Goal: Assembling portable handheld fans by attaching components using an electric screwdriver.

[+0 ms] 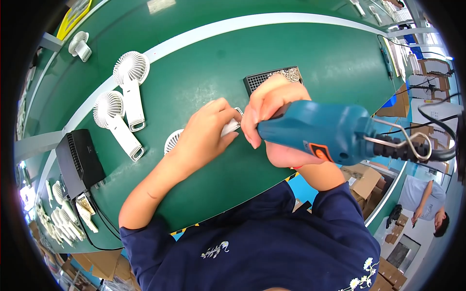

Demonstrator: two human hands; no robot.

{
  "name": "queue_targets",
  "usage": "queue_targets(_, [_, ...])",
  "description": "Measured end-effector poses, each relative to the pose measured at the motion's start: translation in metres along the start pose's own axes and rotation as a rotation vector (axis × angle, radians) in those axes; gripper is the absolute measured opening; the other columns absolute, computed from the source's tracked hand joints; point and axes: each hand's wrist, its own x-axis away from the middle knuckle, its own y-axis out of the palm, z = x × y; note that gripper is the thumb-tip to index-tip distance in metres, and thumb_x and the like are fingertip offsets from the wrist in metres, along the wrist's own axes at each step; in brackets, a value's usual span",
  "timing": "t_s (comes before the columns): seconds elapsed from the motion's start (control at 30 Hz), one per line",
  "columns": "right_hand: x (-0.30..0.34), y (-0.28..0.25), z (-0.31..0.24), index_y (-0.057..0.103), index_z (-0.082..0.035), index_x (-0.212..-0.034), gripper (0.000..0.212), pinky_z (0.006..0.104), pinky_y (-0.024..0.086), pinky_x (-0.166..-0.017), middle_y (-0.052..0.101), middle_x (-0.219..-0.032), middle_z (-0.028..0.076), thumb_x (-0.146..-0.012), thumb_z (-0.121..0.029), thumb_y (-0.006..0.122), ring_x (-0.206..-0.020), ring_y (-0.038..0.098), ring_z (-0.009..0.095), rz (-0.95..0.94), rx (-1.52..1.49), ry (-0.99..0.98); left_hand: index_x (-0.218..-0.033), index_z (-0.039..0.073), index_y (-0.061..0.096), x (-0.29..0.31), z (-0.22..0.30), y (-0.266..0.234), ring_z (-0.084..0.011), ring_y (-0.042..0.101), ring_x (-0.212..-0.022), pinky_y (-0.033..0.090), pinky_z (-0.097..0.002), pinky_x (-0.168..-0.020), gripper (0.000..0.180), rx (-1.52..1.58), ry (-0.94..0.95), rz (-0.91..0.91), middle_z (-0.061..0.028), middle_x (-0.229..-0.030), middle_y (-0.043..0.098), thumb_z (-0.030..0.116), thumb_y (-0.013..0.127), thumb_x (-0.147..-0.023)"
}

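My left hand (206, 128) is closed round a white handheld fan (173, 140) lying on the green bench. Part of the fan's round grille shows beside the wrist, and its handle end sticks out past the fingers. My right hand (279, 104) grips a blue electric screwdriver (315, 128), which points toward the handle end of that fan. The screwdriver's tip is hidden behind my right fingers, so I cannot tell whether it touches the fan. Just beyond the right hand sits a black tray (250, 83) with a perforated section and small screws.
Two white handheld fans (130, 70) (109, 109) lie at the left, with another fan (79, 44) farther back. A black power box (80, 160) with cables stands near the left edge, above a pile of fan parts (63, 218). A cord trails right from the screwdriver. A person (422, 199) is at the far right.
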Motion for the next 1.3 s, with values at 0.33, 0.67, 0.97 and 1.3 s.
queue_targets(0.33, [-0.017, -0.027, -0.032, 0.052, -0.002, -0.110, 0.086, 0.0333, 0.040, -0.041, 0.049, -0.103, 0.011, -0.080, -0.082, 0.045, -0.049, 0.053, 0.020, 0.128, -0.303, -0.252, -0.109, 0.002, 0.060, -0.004, 0.005, -0.008, -0.0336, 0.054, -0.100, 0.047, -0.0406, -0.087, 0.044, -0.123, 0.044, -0.006, -0.0143, -0.106, 0.053, -0.001, 0.075, -0.068])
queue_targets(0.67, [-0.001, -0.087, -0.021, 0.047, -0.002, -0.103, 0.065, 0.0246, 0.035, -0.045, 0.045, -0.099, 0.007, -0.087, -0.065, 0.054, -0.051, 0.040, 0.011, 0.532, -0.262, -0.285, -0.109, 0.003, 0.059, -0.088, 0.020, -0.089, -0.0365, 0.059, -0.107, 0.049, -0.0427, -0.092, 0.034, -0.450, 0.297, -0.100, -0.0160, -0.111, 0.064, -0.007, 0.056, -0.077])
queue_targets(0.97, [0.006, -0.079, -0.009, 0.045, -0.001, -0.101, 0.063, 0.0246, 0.033, -0.036, 0.044, -0.094, 0.007, -0.094, -0.063, 0.044, -0.043, 0.040, 0.011, 0.564, -0.238, -0.274, -0.122, 0.016, 0.057, -0.183, -0.146, -0.181, -0.0284, 0.052, -0.124, 0.049, -0.0383, -0.099, 0.053, -0.907, 0.137, -0.139, -0.0096, -0.127, 0.059, -0.014, 0.052, -0.079])
queue_targets(1.3, [-0.005, -0.080, -0.014, 0.050, 0.000, -0.105, 0.065, 0.0301, 0.038, -0.043, 0.045, -0.097, 0.009, -0.091, -0.063, 0.051, -0.049, 0.044, 0.016, 0.425, -0.351, -0.293, -0.131, 0.013, 0.057, -0.040, -0.254, -0.354, -0.0323, 0.040, -0.138, 0.034, -0.0420, -0.114, 0.066, -1.147, -0.143, 0.041, -0.0157, -0.141, 0.051, -0.011, 0.061, -0.070])
